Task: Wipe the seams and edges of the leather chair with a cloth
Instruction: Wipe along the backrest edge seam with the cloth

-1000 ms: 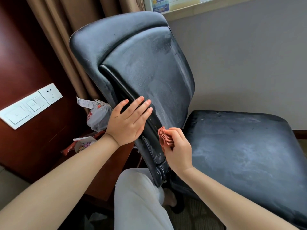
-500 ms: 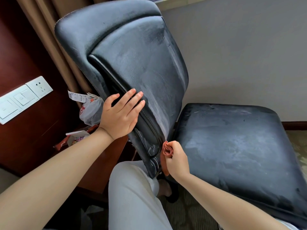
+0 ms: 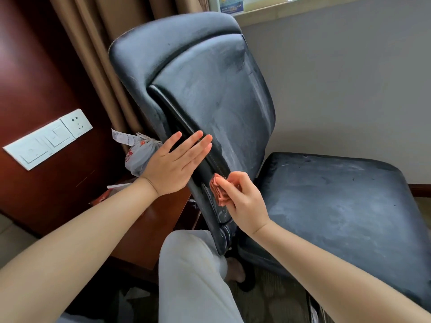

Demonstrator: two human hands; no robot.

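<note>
The dark leather chair (image 3: 210, 94) fills the middle of the view, its dusty backrest tilted and its seat (image 3: 331, 206) to the right. My left hand (image 3: 175, 164) lies flat with straight fingers against the side edge of the backrest. My right hand (image 3: 242, 201) pinches a folded reddish cloth (image 3: 219, 190) and presses it on the stitched seam low on the backrest's edge, just below my left fingers.
A dark wooden panel with white switches and a socket (image 3: 46, 138) stands at the left. Brown curtains (image 3: 98, 43) hang behind the chair. A tied plastic bag (image 3: 140, 155) sits on a wooden side table (image 3: 149, 220). My light-trousered knee (image 3: 193, 271) is below the backrest.
My right hand has carried the cloth back up the backrest's edge seam from its lowest point. My left hand stays flat on the backrest's side, fingers now straighter.
</note>
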